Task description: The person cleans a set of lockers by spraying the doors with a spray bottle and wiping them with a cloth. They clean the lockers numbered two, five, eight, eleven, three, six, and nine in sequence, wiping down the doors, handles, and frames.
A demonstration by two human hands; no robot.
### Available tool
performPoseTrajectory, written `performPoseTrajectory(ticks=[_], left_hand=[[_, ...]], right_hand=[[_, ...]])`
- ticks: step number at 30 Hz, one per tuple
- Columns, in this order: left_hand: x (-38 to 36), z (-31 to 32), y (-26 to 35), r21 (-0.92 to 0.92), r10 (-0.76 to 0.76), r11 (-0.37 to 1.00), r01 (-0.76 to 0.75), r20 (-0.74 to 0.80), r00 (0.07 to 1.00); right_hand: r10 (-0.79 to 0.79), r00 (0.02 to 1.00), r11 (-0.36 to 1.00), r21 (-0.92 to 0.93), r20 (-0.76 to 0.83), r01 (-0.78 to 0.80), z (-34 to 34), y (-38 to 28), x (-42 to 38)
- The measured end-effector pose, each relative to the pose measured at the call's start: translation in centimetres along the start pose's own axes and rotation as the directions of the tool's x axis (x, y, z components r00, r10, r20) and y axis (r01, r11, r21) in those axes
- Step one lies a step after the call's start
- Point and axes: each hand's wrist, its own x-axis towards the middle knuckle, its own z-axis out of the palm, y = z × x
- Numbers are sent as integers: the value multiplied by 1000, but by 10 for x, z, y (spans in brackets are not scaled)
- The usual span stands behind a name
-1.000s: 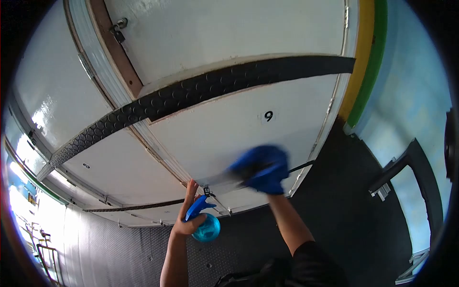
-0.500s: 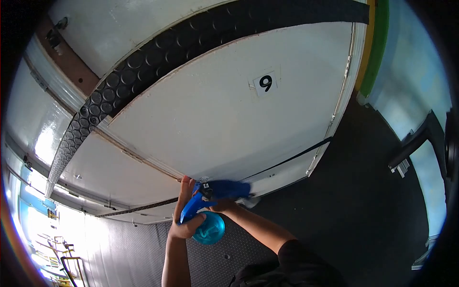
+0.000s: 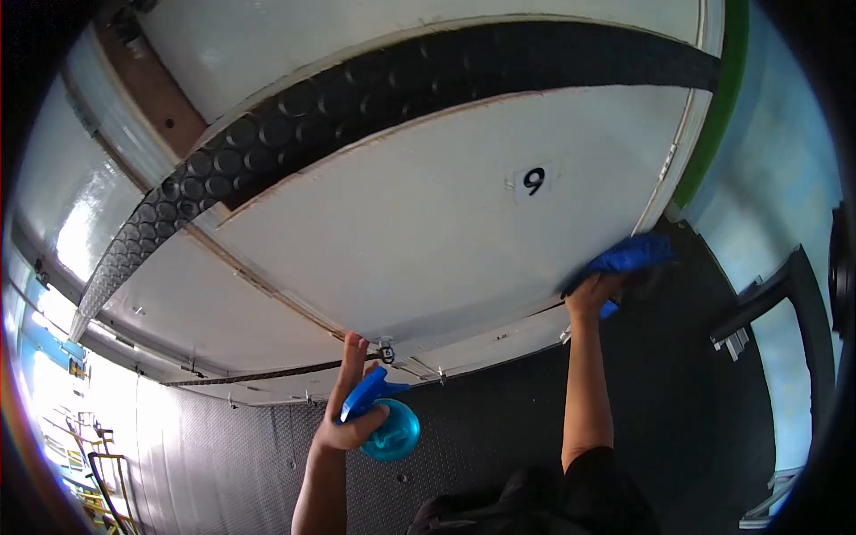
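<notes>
My left hand [image 3: 352, 419] grips a blue spray bottle [image 3: 392, 430] by its neck, its fingertips reaching up to the lower edge of the white cabinet door [image 3: 419, 214]. Just above the spray head sits a small latch [image 3: 386, 350] on the door's edge. Over at the door's lower right corner, my right hand [image 3: 593, 292] holds a blue cloth [image 3: 631, 254] against the door. The cloth is blurred by motion and hides the corner. A card with a black number [image 3: 533, 181] is stuck on the door.
A black studded strip [image 3: 357, 107] runs along the cabinet top. Dark textured flooring [image 3: 508, 428] lies below. At the right a grey-black frame part [image 3: 776, 276] leans by the pale blue wall [image 3: 776, 160]. Yellow racks [image 3: 102, 464] stand at the far left.
My right hand has swept the blue cloth from beside the latch to the door's right corner. The left hand with the spray bottle stays near the latch. The view has shifted slightly.
</notes>
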Motion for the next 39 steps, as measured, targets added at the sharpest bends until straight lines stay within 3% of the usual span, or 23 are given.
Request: performPoseTrajectory(ticks=[2, 4, 5, 6, 12, 13, 14, 15, 16, 17, 20, 22, 23, 25, 27, 28, 29, 30, 32, 34, 36, 37, 39], left_hand=[[-1, 3, 2, -21, -5, 1000, 6, 13, 1000], [-4, 5, -4, -29, 3, 1000, -3, 6, 1000], [-4, 5, -3, -30, 11, 999, -11, -6, 1000], [-3, 5, -1, -32, -6, 999, 6, -6, 1000], [3, 7, 10, -50, -24, 998, 24, 3, 1000], [5, 4, 8, -46, -6, 999, 7, 31, 999], [5, 2, 4, -63, 28, 998, -25, 41, 999], [5, 2, 9, -64, 42, 997, -41, 30, 999], [3, 2, 16, -40, 4, 999, -2, 33, 999], [4, 4, 19, -21, -33, 999, 33, 38, 999], [2, 3, 3, -41, 36, 999, -34, 41, 999], [7, 6, 4, -97, 37, 995, -36, 6, 999], [7, 7, 1, -102, 30, 994, -30, 4, 1000], [6, 6, -6, -160, 55, 986, -51, 21, 998], [6, 4, -4, -105, 30, 994, -28, 20, 999], [4, 6, -3, -49, 20, 999, -19, 19, 1000], [3, 9, -4, -56, 18, 998, -18, 8, 1000], [3, 14, -3, -58, 17, 998, -17, -2, 1000], [3, 17, -7, -29, 44, 999, -44, -9, 999], [6, 19, -6, 13, 131, 991, -130, -3, 991], [7, 27, -3, 43, 178, 983, -178, -11, 984], [8, 29, -2, 33, 188, 982, -187, -18, 982], [11, 31, -3, 155, 255, 956, -248, -31, 966]], right_hand=[[21, 956, 920, 368, 294, -134, -6, -9, 3], [-29, 969, 871, 481, 246, -96, -17, -65, -22], [-240, 862, 883, 468, 447, 3, -27, -82, -32], [-391, 829, 880, 425, 400, 210, -38, -105, -56], [-695, 606, 518, 854, 386, 49, -86, -216, -128], [-698, 609, 511, 858, 377, 55, -87, -232, -57], [-721, 178, 639, 743, 669, -199, -111, -243, 1], [-601, -332, 796, 510, 727, -326, -123, -248, 72], [-775, 323, 511, 839, 543, -186, -124, -230, 41], [-780, 321, 510, 843, 537, -172, -102, -219, 17], [-748, 423, 265, 813, 512, -518, -80, -205, 15], [-888, 457, 260, 881, 57, 395, -74, -217, 67], [-889, 453, 260, 884, 62, 389, -65, -218, 81], [-897, 436, -89, 938, 71, -335, -40, -212, 108], [-903, 424, -370, 383, 67, -847, -15, -200, 132], [-906, 418, -420, -20, 60, -907, -8, -193, 142], [-910, 412, -394, -418, 51, -819, -6, -186, 152], [-915, 402, -381, -422, 43, -822, -11, -180, 163], [-877, 359, -181, 472, 320, -863, -29, -169, 201], [-709, 545, 367, 895, 446, -255, -49, -163, 239], [-575, 764, 788, 447, 291, 423, -61, -168, 261], [-587, 758, 781, 445, 285, 437, -62, -176, 264], [-684, 726, 649, 393, -71, 651, -56, -202, 256]])
